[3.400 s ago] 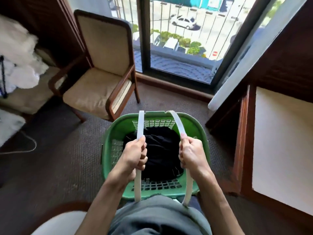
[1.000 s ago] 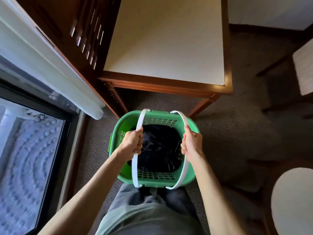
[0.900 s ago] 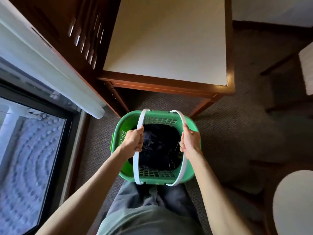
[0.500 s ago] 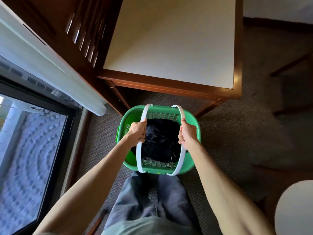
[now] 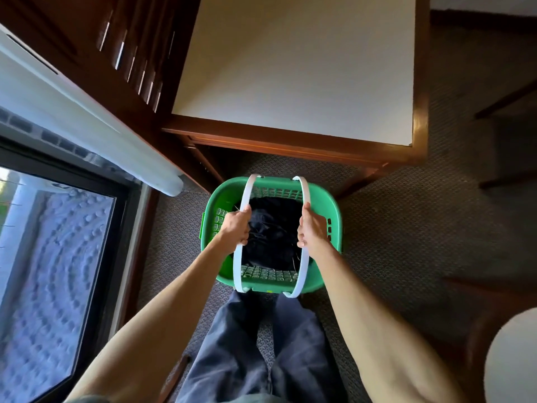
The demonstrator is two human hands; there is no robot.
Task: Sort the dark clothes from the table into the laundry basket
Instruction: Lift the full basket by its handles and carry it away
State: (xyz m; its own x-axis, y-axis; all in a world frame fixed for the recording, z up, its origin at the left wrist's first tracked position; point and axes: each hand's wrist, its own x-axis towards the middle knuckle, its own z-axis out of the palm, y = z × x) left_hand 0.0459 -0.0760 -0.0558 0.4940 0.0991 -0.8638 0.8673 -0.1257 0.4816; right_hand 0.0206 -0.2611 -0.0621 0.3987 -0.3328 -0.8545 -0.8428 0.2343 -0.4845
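Head view: basket of darks gripped by both handles

Head view, largest first: counter (image 5: 305, 68) top shows no clothes. Green basket (image 5: 325, 205) sits low in front of it, dark clothes (image 5: 273, 231) piled inside. Left hand (image 5: 236, 226) has its grip curled round the left white handle (image 5: 238, 263); right hand (image 5: 312, 228) grips the right handle (image 5: 303, 266).

Risk: handles pulled unevenly could tip the basket and spill the clothes; it may also bump the counter edge.

Versus half a second ago: basket lower and farther from the camera, arms more extended, same grips.
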